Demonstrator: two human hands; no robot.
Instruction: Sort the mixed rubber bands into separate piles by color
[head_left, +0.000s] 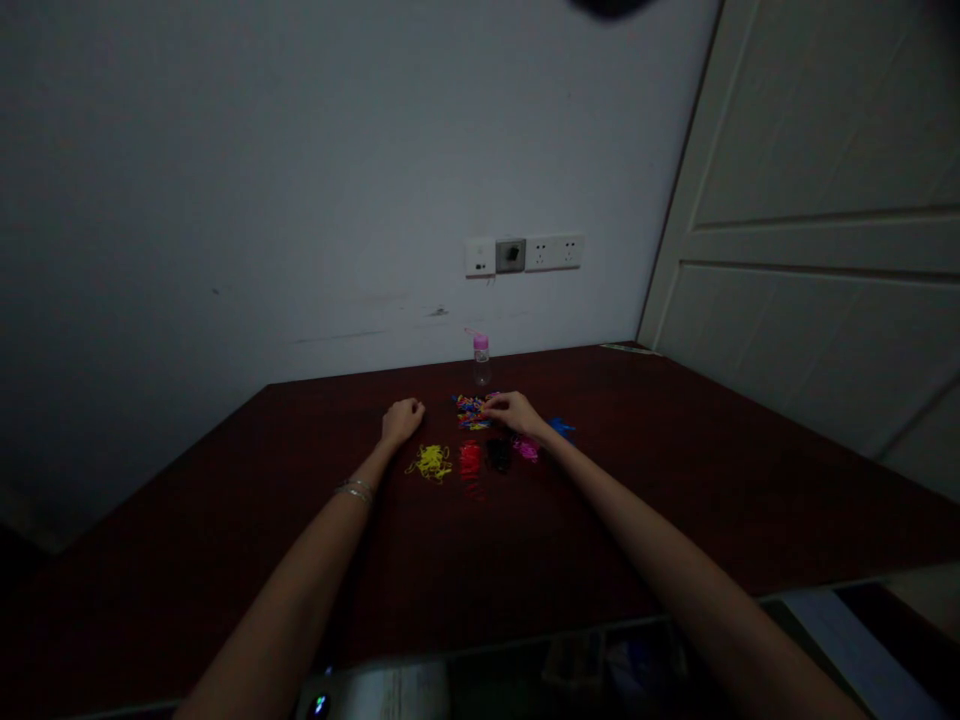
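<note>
My right hand (pixel 512 409) reaches over a pile of mixed-colour rubber bands (pixel 469 411), its thumb and fingertips pinched together at the pile's right side. What lies between those fingertips is too small to make out. Loosely curled, my left hand (pixel 403 418) rests on the table to the left of the pile, and I see nothing in it. Nearer to me are sorted heaps: yellow rubber bands (pixel 433 462), red ones (pixel 470 459), black ones (pixel 498 454) and pink ones (pixel 527 448). Blue ones (pixel 561 428) lie beyond my right wrist.
A clear bottle with a pink cap (pixel 481 362) stands upright behind the mixed pile. The dark red table (pixel 225 500) meets a wall with sockets (pixel 553 253). At right is a white panelled door (pixel 817 250). Dim items, partly hidden, lie below the table's front edge.
</note>
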